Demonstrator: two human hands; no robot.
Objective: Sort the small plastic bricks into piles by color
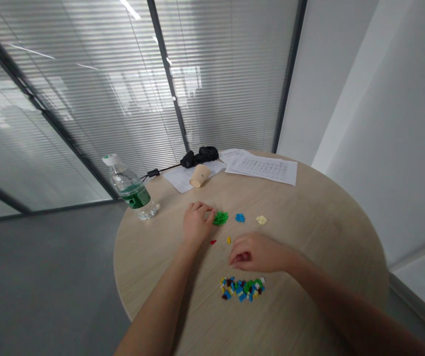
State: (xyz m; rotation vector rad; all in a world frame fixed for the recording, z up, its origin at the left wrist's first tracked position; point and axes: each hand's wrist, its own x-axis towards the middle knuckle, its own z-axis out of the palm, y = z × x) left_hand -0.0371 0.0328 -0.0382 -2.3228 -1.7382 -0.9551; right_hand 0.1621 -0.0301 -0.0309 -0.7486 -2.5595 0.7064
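My left hand (197, 222) rests on the round wooden table (309, 237) with its fingers curled, their tips touching or almost touching a small pile of green plastic bricks (220, 218). No piece shows in those fingers. To the right lie a little blue brick group (239, 217) and a cream one (261, 220). My right hand (253, 253) hovers just above a mixed heap of coloured bricks (242, 289), its fingertips pinched together. Whether they hold a piece is hidden. Between my hands sit a single red brick (213, 242) and a yellow one (229, 240).
At the table's far side stand a plastic water bottle (131, 188) and a paper cup (199, 175) lying on its side on a paper sheet. Printed papers (260, 168), a black fabric bundle (199, 156) and a black cable (153, 172) lie nearby. Glass walls with blinds stand behind.
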